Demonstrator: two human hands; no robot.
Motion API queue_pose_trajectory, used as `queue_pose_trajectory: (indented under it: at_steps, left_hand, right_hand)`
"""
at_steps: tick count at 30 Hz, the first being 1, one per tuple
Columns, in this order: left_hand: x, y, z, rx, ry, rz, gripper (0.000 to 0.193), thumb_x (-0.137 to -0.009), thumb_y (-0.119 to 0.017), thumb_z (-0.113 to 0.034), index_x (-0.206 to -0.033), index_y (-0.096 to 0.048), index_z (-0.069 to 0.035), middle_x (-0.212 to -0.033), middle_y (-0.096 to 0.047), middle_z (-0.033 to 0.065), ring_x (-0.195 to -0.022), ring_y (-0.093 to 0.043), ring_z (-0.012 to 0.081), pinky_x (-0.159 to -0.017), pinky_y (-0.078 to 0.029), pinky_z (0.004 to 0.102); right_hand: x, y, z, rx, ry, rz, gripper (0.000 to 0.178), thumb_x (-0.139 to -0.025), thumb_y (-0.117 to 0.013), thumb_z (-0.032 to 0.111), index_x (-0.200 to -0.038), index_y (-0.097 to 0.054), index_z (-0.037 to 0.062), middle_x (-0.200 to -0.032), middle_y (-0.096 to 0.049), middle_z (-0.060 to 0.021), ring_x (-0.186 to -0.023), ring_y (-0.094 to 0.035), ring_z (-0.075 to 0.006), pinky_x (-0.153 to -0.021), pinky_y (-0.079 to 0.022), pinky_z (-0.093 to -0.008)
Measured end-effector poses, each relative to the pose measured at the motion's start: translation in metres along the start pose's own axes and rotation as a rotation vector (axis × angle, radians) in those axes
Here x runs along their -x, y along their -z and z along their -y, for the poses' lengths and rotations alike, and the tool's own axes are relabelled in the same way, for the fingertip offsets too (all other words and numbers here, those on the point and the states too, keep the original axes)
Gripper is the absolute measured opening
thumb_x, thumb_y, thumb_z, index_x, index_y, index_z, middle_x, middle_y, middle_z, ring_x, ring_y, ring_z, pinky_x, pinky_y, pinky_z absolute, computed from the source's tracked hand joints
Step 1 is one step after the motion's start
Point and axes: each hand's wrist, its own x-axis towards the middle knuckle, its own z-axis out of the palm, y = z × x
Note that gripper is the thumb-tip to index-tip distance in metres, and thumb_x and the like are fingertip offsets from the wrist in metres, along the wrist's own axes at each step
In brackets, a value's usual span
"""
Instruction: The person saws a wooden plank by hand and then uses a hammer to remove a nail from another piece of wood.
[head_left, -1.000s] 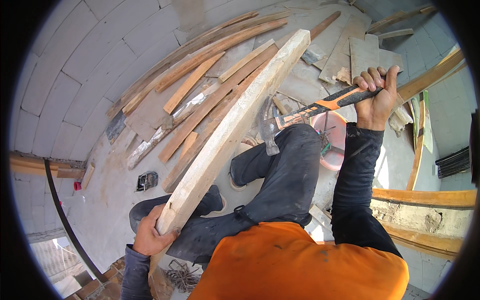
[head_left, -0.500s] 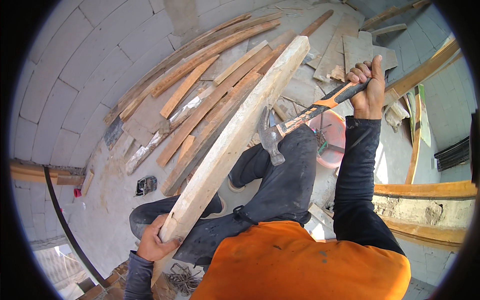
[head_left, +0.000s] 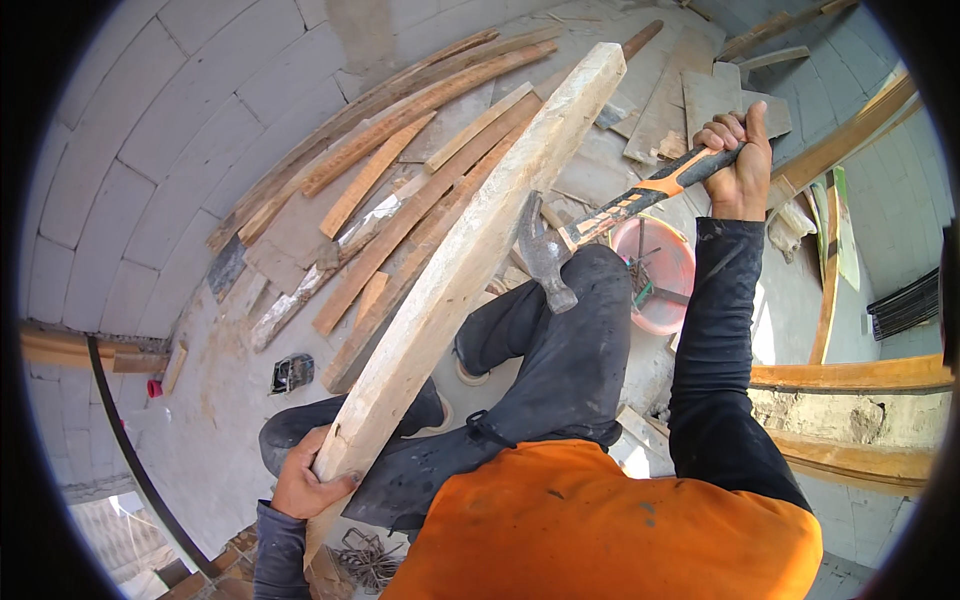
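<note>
A long, pale, squared timber [head_left: 470,255] slants across my lap, from the lower left toward the upper middle. My left hand [head_left: 308,474] is closed round its near end. In my right hand [head_left: 738,165] is the black and orange grip of a claw hammer [head_left: 625,205], with the thumb stretched up along it. The hammer's metal head hangs just right of the timber, above my knee. Its claw is close to the timber's side; I cannot tell whether they touch.
Several loose boards [head_left: 400,130] lie beyond the timber, beside a block wall [head_left: 190,110]. A pinkish bucket [head_left: 655,310] with small things in it stands past my knee. A small dark box [head_left: 292,373] sits on the floor at left, and a wire coil [head_left: 368,560] lies near my left hand.
The timber's far end has risen a little, toward the top of the view. My right hand has shifted slightly upward, still gripping the hammer.
</note>
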Motion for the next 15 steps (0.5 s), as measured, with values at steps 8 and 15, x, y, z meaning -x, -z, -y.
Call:
queue_pose_trajectory:
  at_steps: [8,15]
  left_hand:
    - [0.001,-0.002,0.002,0.014,-0.007,0.015,0.067,-0.071,-0.082,-0.006,-0.134,-0.061,0.002,-0.123,-0.066,0.0119,-0.115,-0.062,0.0211,-0.104,-0.044,0.0338]
    - [-0.02,-0.026,-0.01,-0.106,0.023,-0.071,0.057,-0.082,-0.08,-0.013,-0.132,-0.056,0.0,-0.112,-0.072,0.0174,-0.106,-0.07,0.0244,-0.096,-0.051,0.0352]
  right_hand:
    - [-0.001,-0.003,-0.001,0.153,0.225,-0.088,0.039,-0.103,-0.063,0.045,-0.086,-0.047,0.0137,-0.067,-0.04,0.0038,-0.057,-0.042,-0.01,-0.054,-0.04,-0.0288]
    - [0.034,-0.043,-0.025,0.178,0.457,-0.234,0.038,-0.103,-0.065,0.042,-0.083,-0.048,0.0147,-0.066,-0.038,0.0039,-0.056,-0.039,-0.01,-0.056,-0.04,-0.0289]
